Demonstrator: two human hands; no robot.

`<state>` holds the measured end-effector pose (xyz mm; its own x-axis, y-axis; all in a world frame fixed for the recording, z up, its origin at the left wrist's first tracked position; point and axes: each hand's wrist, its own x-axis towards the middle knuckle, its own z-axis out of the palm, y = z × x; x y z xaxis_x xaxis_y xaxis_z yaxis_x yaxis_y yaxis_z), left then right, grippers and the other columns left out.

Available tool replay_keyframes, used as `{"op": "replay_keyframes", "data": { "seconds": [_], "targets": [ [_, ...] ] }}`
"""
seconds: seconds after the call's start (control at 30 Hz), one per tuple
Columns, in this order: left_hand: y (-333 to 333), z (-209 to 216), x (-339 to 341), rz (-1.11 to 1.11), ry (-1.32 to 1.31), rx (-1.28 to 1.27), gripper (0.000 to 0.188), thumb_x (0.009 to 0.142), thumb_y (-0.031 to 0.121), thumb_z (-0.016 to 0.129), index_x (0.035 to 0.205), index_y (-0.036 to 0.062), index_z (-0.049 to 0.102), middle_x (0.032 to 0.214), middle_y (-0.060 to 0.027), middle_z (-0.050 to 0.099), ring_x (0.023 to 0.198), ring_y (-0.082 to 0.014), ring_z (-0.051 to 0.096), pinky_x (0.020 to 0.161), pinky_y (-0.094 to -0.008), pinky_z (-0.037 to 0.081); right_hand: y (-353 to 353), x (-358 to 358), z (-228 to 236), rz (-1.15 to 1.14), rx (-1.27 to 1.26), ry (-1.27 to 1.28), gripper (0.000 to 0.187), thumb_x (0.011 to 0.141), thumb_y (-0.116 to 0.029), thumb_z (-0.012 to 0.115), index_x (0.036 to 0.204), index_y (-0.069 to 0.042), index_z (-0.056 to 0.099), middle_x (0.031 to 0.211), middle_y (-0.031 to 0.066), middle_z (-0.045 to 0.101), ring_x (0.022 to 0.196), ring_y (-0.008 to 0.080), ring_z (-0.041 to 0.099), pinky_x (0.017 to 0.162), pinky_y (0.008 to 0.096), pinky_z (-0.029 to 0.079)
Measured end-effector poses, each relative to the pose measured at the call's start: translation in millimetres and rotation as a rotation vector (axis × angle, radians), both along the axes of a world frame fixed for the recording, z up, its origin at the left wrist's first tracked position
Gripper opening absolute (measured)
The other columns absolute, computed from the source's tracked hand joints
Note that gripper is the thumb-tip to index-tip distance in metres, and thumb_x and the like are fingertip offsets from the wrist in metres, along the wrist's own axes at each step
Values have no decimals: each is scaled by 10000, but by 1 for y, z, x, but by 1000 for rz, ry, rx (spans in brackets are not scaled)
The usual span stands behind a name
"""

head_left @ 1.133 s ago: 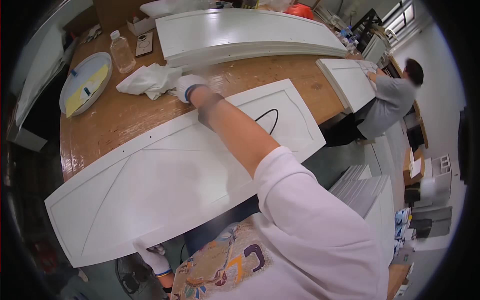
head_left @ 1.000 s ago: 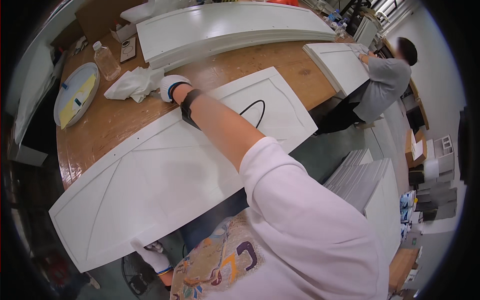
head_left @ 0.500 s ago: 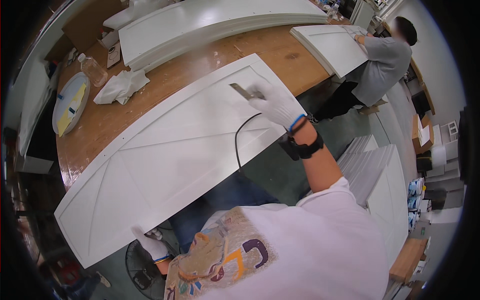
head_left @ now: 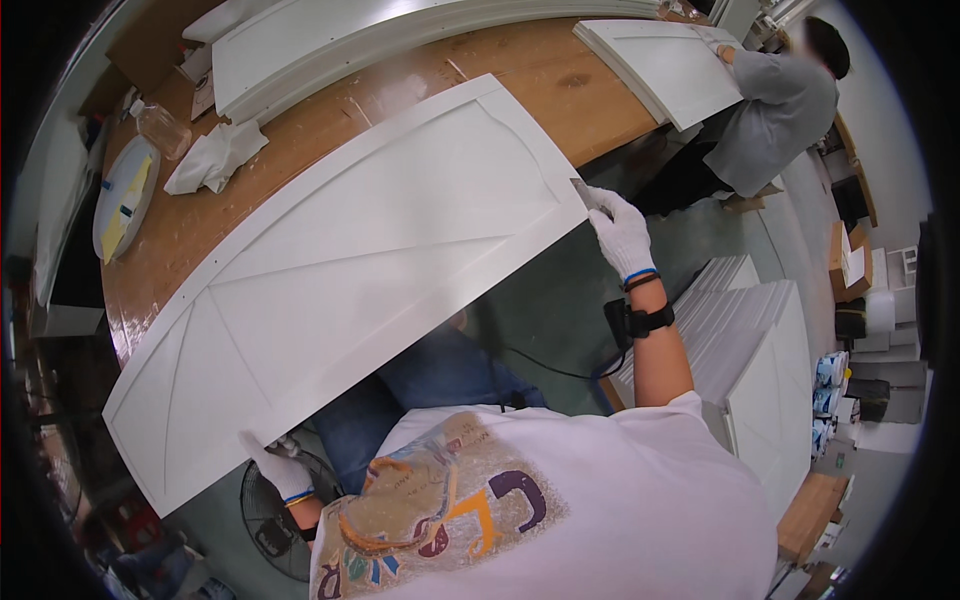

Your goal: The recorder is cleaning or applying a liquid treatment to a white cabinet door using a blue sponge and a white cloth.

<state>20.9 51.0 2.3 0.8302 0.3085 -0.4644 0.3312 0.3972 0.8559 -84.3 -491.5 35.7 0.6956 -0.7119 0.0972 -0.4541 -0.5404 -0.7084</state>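
Note:
A large white panel (head_left: 350, 300) with one curved edge and thin raised ribs lies across the table, its straight side toward me. My left hand (head_left: 275, 468), in a white glove, grips the panel's near edge at the left, thumb on top and the other fingers mostly hidden. My right hand (head_left: 620, 228), also gloved, is closed at the panel's right end around a flat metal scraper (head_left: 578, 187). Only a short grey piece of the scraper shows, against the panel's edge; the rest is hidden in the glove.
The brown table (head_left: 500, 75) carries stacked white panels (head_left: 340, 45), a crumpled white cloth (head_left: 215, 158), a clear bottle (head_left: 160, 128) and an oval tray (head_left: 105, 175). A co-worker (head_left: 775, 115) handles panels at the far right. More panels (head_left: 765, 370) stand on the floor; a fan (head_left: 265, 510) is below left.
My right hand has moved from above the panel's surface rightward and down to its right end, with the scraper still in it. My left hand stays at the near edge.

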Motion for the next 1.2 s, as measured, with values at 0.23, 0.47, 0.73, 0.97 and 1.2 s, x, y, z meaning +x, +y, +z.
{"op": "replay_keyframes", "data": {
  "seconds": [0.23, 0.47, 0.73, 0.97, 1.2],
  "targets": [
    [3, -3, 1, -34, -9, -5, 402, 919, 490, 458, 805, 112, 529, 550, -9, 467, 425, -110, 410, 374, -222, 284, 1, -3, 2, -97, -28, 43, 285, 807, -121, 574, 1073, -30, 616, 965, 135, 665, 888, 243, 634, 796, 314, 478],
    [13, -13, -1, -7, -1, -1, 394, 921, 486, 459, 754, 130, 493, 549, -7, 452, 437, -104, 414, 374, -225, 281, 22, -3, 16, -72, -120, 176, 283, 801, -73, 572, 1076, -22, 618, 979, 127, 668, 903, 212, 638, 813, 296, 475],
    [7, -6, 0, -37, -21, 18, 403, 927, 483, 447, 747, 124, 484, 555, -4, 457, 437, -108, 411, 376, -221, 282, 27, -4, 18, -76, -61, 150, 300, 789, -102, 598, 1076, -19, 622, 962, 139, 670, 878, 216, 644, 800, 301, 479],
    [10, -8, 1, -45, 2, -1, 396, 930, 473, 450, 736, 129, 475, 554, -9, 462, 433, -110, 412, 373, -218, 283, 28, -9, 17, -59, -118, 162, 285, 800, -114, 580, 1064, -19, 632, 925, 136, 674, 844, 203, 645, 772, 288, 478],
    [10, -11, 0, -55, -30, 7, 342, 926, 440, 478, 764, 139, 485, 577, 24, 464, 448, -73, 412, 374, -194, 266, 24, -12, 17, -13, -173, 98, 303, 798, -113, 572, 1075, -3, 624, 883, 138, 676, 788, 178, 639, 728, 282, 478]
  ]
}}
